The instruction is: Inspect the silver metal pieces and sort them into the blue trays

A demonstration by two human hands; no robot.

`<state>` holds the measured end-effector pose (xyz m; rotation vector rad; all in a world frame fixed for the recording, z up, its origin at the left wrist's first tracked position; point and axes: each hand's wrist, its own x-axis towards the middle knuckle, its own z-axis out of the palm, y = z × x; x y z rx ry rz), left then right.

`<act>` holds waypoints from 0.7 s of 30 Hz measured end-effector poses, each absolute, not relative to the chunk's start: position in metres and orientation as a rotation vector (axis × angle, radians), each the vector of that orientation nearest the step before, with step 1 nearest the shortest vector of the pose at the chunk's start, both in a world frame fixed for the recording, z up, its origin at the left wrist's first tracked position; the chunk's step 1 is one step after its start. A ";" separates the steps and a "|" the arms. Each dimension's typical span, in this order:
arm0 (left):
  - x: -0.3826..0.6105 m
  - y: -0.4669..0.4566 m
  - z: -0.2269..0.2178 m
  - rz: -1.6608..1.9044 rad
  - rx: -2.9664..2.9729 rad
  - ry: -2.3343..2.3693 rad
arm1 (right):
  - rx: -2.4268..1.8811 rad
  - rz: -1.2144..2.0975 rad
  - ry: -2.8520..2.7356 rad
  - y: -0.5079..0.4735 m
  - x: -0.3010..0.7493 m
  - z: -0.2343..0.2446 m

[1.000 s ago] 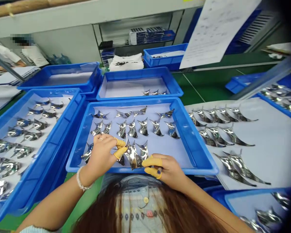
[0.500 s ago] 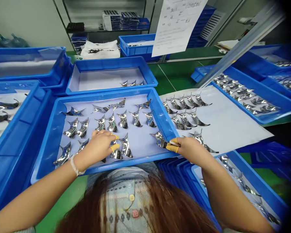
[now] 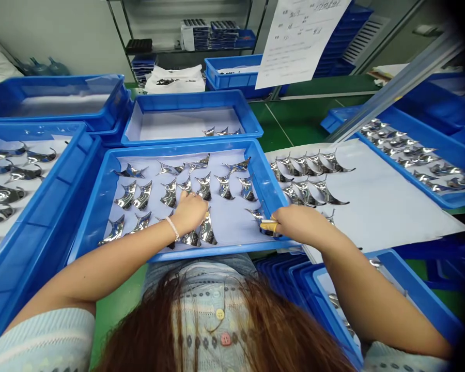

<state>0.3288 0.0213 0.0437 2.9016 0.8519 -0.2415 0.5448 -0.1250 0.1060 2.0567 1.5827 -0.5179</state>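
- In the front blue tray (image 3: 186, 146), a curved metal piece (image 3: 256, 214) is seen just left of the right hand, by the tray's right wall.
- Its long axis slants upper left to lower right; the right hand is nearer.
- Right hand (image 3: 296, 223): narrow pinch, small tool (image 3: 266, 221) held in yellow finger covers (image 3: 269, 226).
- Left hand (image 3: 189, 213): curled down among pieces; hold cannot be told.
- Counted: about twenty pieces in front tray, some hidden; three in back tray (image 3: 189, 94).
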 end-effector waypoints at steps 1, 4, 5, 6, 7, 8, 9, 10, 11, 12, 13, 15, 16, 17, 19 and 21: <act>0.330 0.020 0.045 -0.239 2.893 0.849 | 2.084 -0.494 1.592 -0.122 0.542 0.109; 0.330 0.020 0.053 -0.209 2.856 0.854 | 2.230 -0.427 1.694 -0.115 0.532 0.114; 0.329 0.020 0.058 -0.186 2.844 0.861 | 2.296 -0.427 1.759 -0.114 0.529 0.115; 0.328 0.021 0.064 -0.165 2.838 0.872 | 2.371 -0.437 1.838 -0.113 0.527 0.114; 0.325 0.022 0.072 -0.123 2.825 0.885 | 2.450 -0.460 1.934 -0.112 0.525 0.112; 0.321 0.023 0.080 -0.047 2.788 0.893 | 2.531 -0.496 2.040 -0.112 0.522 0.109; 0.316 0.023 0.089 0.064 2.718 0.885 | 2.610 -0.547 2.151 -0.110 0.520 0.106; 0.311 0.022 0.097 0.205 2.613 0.855 | 2.674 -0.618 2.273 -0.109 0.517 0.103; 0.306 0.020 0.105 0.359 2.477 0.800 | 2.712 -0.722 2.405 -0.107 0.512 0.100; 0.300 0.016 0.111 0.500 2.326 0.728 | 2.715 -0.866 2.539 -0.105 0.506 0.097; 0.295 0.012 0.115 0.613 2.181 0.652 | 2.678 -1.057 2.666 -0.103 0.499 0.095; 0.287 0.002 0.118 0.754 1.965 0.531 | 2.493 -1.566 2.856 -0.098 0.480 0.092; 0.283 -0.002 0.116 0.797 1.885 0.493 | 2.365 -1.859 2.884 -0.096 0.470 0.092; 0.280 -0.007 0.114 0.828 1.822 0.465 | 2.237 -2.141 2.860 -0.095 0.461 0.091; 0.275 -0.013 0.109 0.871 1.739 0.450 | 2.037 -2.579 2.746 -0.095 0.444 0.092; 0.268 -0.017 0.105 0.913 1.702 0.482 | 1.970 -2.773 2.685 -0.097 0.433 0.094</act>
